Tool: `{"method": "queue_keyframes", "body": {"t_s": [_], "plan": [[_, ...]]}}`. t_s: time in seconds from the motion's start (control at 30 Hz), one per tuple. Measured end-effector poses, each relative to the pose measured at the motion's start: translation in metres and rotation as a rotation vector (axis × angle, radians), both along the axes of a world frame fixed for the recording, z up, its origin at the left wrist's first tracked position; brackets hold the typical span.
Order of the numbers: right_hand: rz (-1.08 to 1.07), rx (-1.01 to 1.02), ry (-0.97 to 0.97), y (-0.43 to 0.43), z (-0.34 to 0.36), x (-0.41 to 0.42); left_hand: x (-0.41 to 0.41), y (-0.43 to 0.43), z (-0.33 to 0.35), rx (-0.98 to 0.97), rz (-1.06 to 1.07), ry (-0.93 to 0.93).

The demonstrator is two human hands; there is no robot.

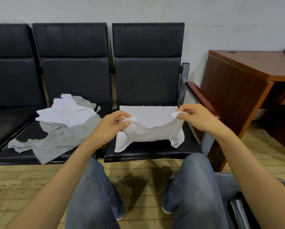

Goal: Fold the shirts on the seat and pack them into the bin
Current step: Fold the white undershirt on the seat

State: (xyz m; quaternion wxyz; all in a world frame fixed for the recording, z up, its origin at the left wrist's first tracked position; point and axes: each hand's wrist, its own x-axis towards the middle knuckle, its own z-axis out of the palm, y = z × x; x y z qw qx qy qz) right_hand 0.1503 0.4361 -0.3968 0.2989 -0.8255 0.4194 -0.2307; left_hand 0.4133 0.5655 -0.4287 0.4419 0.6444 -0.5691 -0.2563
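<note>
A white shirt [149, 128] lies spread on the right black seat [155, 149], its near part lifted off the cushion. My left hand [112, 125] pinches the shirt's left shoulder edge, and my right hand [196, 117] pinches the right shoulder edge. Both sleeves hang down toward the seat front. On the middle seat [14, 156] a second white shirt [67, 111] lies crumpled on top of a grey shirt [59, 141]. No bin shows clearly in this view.
A wooden armrest [199, 95] borders the right seat, with a brown desk [247, 76] beyond it. My knees in jeans [95, 192] are below the seats over a wooden floor. A dark container edge [241, 210] sits at the lower right.
</note>
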Motion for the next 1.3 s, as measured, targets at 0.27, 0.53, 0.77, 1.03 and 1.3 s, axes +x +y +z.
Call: {"method": "queue_keyframes", "body": {"t_s": [0.27, 0.53, 0.77, 1.03, 1.3], "plan": [[0.161, 0.316, -0.132, 0.002, 0.016, -0.013, 0.007, 0.01, 0.021, 0.072, -0.188, 0.221], [-0.063, 0.315, -0.13, -0.094, 0.004, 0.037, 0.049, -0.097, 0.004, 0.103, 0.07, 0.207], [-0.183, 0.431, -0.134, -0.246, -0.05, 0.109, 0.101, -0.264, -0.059, 0.217, 0.255, 0.19], [-0.258, 0.398, 0.215, -0.349, -0.209, 0.16, 0.134, -0.372, -0.199, 0.454, 0.308, -0.168], [-0.387, 0.153, 0.201, -0.359, -0.266, 0.17, 0.137, -0.38, -0.232, 0.373, 0.374, -0.228]]}}
